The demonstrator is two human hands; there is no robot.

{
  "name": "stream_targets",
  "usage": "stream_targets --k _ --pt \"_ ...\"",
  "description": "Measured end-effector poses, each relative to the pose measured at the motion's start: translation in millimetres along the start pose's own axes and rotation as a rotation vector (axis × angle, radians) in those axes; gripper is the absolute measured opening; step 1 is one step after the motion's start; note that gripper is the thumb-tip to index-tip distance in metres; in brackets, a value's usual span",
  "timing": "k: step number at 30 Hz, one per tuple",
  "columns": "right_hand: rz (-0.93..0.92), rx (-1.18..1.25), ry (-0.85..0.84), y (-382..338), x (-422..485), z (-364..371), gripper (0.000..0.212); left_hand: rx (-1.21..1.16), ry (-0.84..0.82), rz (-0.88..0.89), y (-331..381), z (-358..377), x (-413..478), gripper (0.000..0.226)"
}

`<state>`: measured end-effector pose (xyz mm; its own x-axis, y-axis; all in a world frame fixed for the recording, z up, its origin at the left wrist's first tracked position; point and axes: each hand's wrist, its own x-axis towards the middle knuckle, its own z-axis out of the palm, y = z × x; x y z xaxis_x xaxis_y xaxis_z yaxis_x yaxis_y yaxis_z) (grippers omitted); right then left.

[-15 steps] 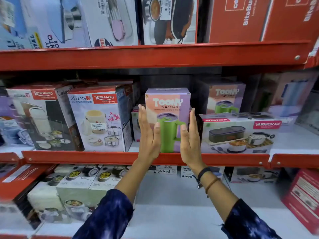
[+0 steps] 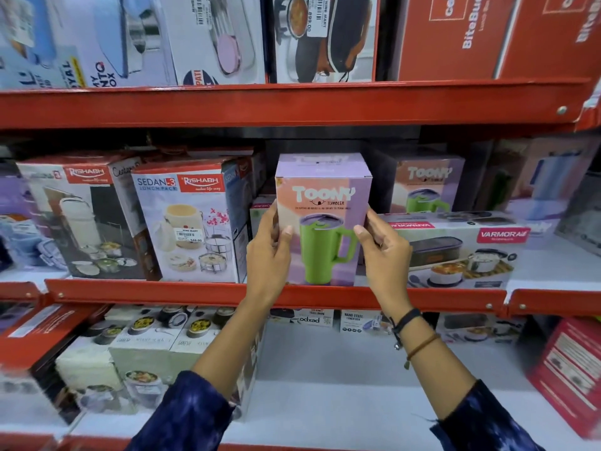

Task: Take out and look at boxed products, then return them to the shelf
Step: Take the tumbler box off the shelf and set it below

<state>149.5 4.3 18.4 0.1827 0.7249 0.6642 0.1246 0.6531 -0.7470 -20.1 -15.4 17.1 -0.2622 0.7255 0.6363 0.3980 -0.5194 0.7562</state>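
A: What's different from half a second back?

B: Both hands were flat and open either side of the Toony tumbler box [image 2: 322,219], palms facing in, not gripping. Now the left hand [image 2: 268,252] and right hand [image 2: 385,252] have closed onto its side faces, thumbs on the front panel, other fingers [image 2: 370,219] wrapped round the edges.

A: So where is the box?

B: On the middle shelf [image 2: 162,292], at its front lip, between the Sedan-3 lunch pack box [image 2: 188,222] to its left and the Varmora box [image 2: 461,249] to its right. I'd judge this is the start of taking it out; whether it has lifted off yet I can't tell.

A: How will it handle?

B: Smooth printed card, upright, squarish, sharp-cornered, pastel purple and peach with a green mug pictured. Probably light, and the flat sides suit a two-handed squeeze
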Motion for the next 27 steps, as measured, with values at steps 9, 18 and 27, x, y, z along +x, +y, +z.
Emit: stream_targets --k 9,18,27 --pt "-0.073 0.103 -0.017 -40 -33 -50 0.041 -0.057 0.056 0.053 54 -13 -55 0.046" --pt "-0.022 0.006 -0.031 -6 -104 -111 0.039 0.001 -0.011 -0.053 38 10 -143 0.047" --pt "0.197 -0.152 -0.126 75 -166 -150 0.051 0.045 -0.177 -0.255 -23 43 -208 0.044"
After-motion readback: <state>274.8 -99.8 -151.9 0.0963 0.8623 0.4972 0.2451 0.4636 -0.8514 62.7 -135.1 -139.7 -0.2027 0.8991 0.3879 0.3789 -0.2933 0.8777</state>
